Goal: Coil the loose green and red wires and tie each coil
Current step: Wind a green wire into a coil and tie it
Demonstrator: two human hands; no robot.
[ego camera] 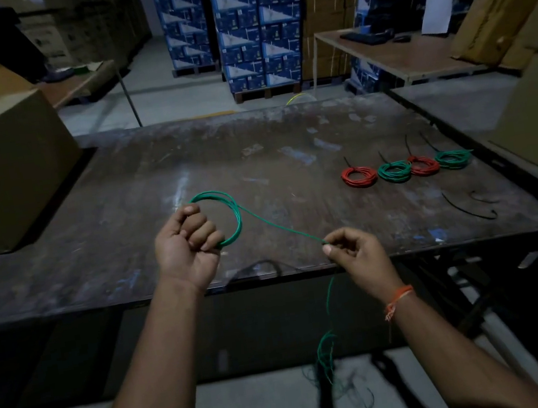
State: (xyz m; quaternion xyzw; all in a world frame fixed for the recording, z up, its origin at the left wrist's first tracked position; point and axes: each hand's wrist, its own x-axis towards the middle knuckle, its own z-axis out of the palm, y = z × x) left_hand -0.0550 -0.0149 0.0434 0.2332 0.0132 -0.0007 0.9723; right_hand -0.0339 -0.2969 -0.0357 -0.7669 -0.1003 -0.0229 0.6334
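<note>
My left hand (pixel 188 241) grips a small coil of green wire (pixel 237 218) with a few loops, held over the worn dark table (pixel 152 171). From the coil a single green strand (pixel 285 231) runs right to my right hand (pixel 354 254), which pinches it between thumb and forefinger. Below that hand the wire drops past the table's front edge into a loose green tangle (pixel 328 365) on the floor. At the right of the table lie tied coils in a row: red (pixel 359 177), green (pixel 394 172), red (pixel 424 165), green (pixel 453 159).
Loose black cable ties (pixel 468 208) lie on the table near its right front. A large cardboard box (pixel 3 165) stands at the left edge. Stacked blue cartons (pixel 256 25) and a desk (pixel 406 56) stand beyond the table. More cartons rise at the right.
</note>
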